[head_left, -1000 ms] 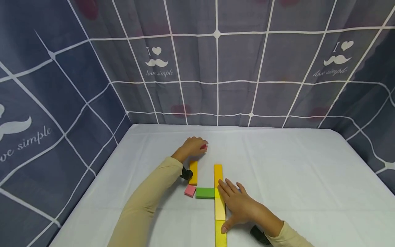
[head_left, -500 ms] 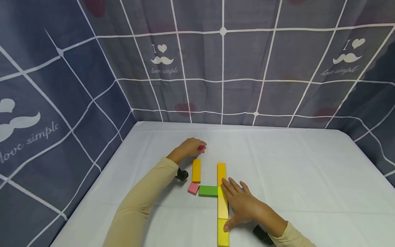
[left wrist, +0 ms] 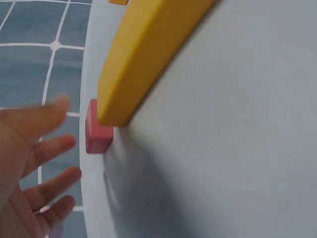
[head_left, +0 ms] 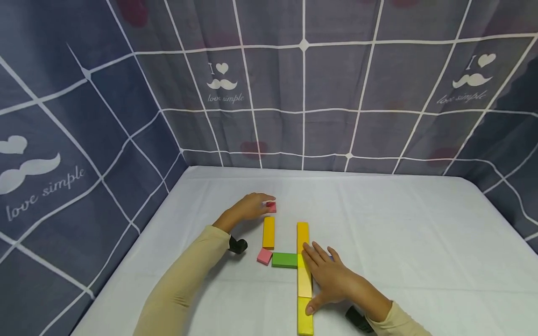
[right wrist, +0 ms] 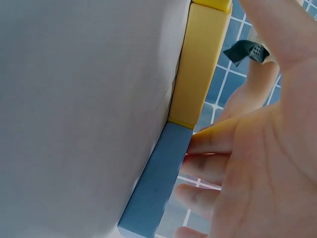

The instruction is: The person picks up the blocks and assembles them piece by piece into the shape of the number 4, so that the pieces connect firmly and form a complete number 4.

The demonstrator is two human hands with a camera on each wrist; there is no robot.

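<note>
My left hand (head_left: pixel 248 207) hovers at the far left beside a small red block (head_left: pixel 272 206). In the left wrist view its fingers are spread and apart from the red block (left wrist: pixel 98 131). Just nearer lies an orange-yellow block (head_left: pixel 268 232), with a pink block (head_left: pixel 264 256) set askew below it. A green block (head_left: pixel 284 260) bridges toward a straight row of yellow blocks (head_left: pixel 304 317). My right hand (head_left: pixel 329 275) rests along that row, fingers extended, thumb on the nearest block. A blue block (right wrist: pixel 156 181), mostly hidden in the head view, shows by its fingertips.
White cloth covers the table (head_left: pixel 399 224). A dark grid-patterned curtain (head_left: pixel 328 84) stands behind it and at both sides. Each wrist carries a black camera; the left one (head_left: pixel 238 245) sits left of the orange-yellow block.
My left hand has let go of the red block and drawn back left, leaving it on the cloth beyond the orange-yellow block. The right hand has stayed in place.
</note>
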